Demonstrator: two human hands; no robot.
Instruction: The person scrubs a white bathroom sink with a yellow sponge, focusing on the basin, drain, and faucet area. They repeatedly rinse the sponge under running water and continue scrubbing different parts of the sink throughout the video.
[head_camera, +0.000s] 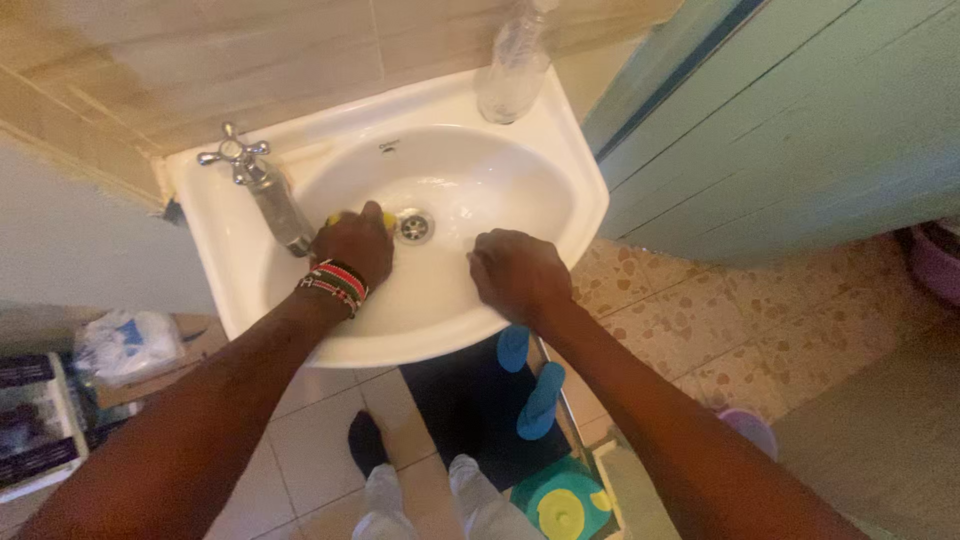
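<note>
Head view looked down on a white corner sink (560, 150) filling the upper middle of the frame. Left hand (352, 245), just left of centre, was curled down over a yellow sponge (385, 218), only small yellow bits showing at the fingertips; the sponge sat inside the basin, pressed against the bottom just left of the drain (414, 226). Fingers were closed on it, how tightly couldn't be told. A beaded red, black and white bracelet (335, 284) sat on that wrist. Right hand (518, 273), centre frame, rested as a loose fist on the basin's inner wall near the front rim, right of the drain; nothing seen in it, and whether it held anything underneath couldn't be told. A chrome tap (262, 185) with a cross handle stood at the sink's left edge, its spout just beside the left hand. A clear plastic bottle (514, 65) stood on the sink's back right corner, top of frame. Below the sink, lower centre, were a dark mat (470, 405), a pair of blue slippers (540, 400), and a teal and yellow lidded tub (562, 505). A pale green door (780, 130) took up the upper right.
</note>
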